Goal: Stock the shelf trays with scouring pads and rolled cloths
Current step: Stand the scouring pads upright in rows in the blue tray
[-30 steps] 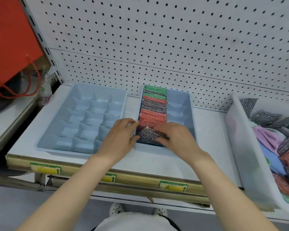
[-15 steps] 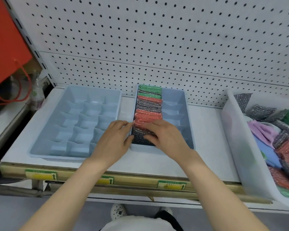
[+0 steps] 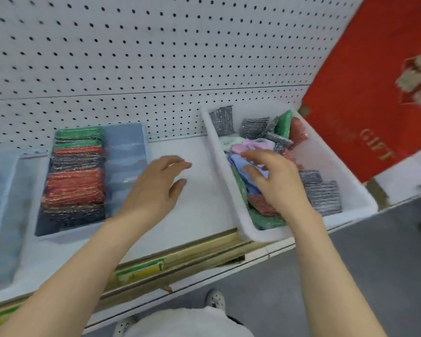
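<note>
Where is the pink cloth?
In the head view, the pink cloth lies inside the white bin on the right, just beyond the right hand.

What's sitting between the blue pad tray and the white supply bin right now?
Only bare shelf, with the left hand over it, per the head view.
</note>
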### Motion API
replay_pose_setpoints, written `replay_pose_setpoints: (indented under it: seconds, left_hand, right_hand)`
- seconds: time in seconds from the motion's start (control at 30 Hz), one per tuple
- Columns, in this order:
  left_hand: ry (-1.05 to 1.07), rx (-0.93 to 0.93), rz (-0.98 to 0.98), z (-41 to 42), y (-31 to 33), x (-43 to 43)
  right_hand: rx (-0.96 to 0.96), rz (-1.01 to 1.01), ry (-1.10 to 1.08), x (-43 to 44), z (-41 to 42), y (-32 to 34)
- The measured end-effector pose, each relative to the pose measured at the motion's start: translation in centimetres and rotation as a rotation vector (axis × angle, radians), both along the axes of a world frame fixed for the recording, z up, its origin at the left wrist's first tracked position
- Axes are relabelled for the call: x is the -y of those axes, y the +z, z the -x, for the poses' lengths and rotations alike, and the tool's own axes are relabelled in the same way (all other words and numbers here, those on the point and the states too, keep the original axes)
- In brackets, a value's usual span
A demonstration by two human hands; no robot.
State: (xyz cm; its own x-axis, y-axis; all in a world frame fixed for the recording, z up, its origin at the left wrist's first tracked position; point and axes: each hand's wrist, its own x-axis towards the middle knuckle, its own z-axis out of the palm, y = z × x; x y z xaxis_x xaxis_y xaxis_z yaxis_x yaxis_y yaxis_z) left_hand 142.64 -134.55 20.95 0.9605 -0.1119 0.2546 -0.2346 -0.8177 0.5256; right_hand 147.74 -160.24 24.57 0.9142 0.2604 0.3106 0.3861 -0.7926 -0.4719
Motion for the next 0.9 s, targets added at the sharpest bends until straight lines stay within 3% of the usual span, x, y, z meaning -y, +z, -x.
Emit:
replay_pose_setpoints:
  seconds: [0.1,0.23,0.37,0.43,0.57,0.73,0.9]
  left_hand:
    - [-0.18,-0.022,-0.018,-2.9,1.3,7.4]
    - [-0.411,-0.107,-0.065,-5.7,2.1,15.9]
    - [-0.449,-0.245,-0.168,-8.1,1.2,21.2]
    - [-0.429,-0.321,-0.222,-9.7,1.2,23.0]
    - [-0.388,-0.484,-0.273,-13.1,2.0,25.8]
    - [-0.261,-0.554,-0.113,-15.1,1.3,27.3]
    - [-0.234,-0.669,0.055,-14.5,1.2,27.9]
  right_hand:
    - [-0.078,0.056,-0.185,8.2,-0.4,1.2]
    - [-0.303,0.299,-0.287,15.8,-1.5,1.7]
    - [-0.649,0.422,-0.101,18.5,-2.6,2.4]
    - [-0.709,0.453,0.001,18.5,-3.0,2.0]
    - [-0.507,0.505,-0.033,18.9,-3.9,0.6]
    - [-0.133,0.237,-0.295,20.6,-4.9,1.1]
    - [-0.104,0.128,-0.42,19.7,-6.2,0.2]
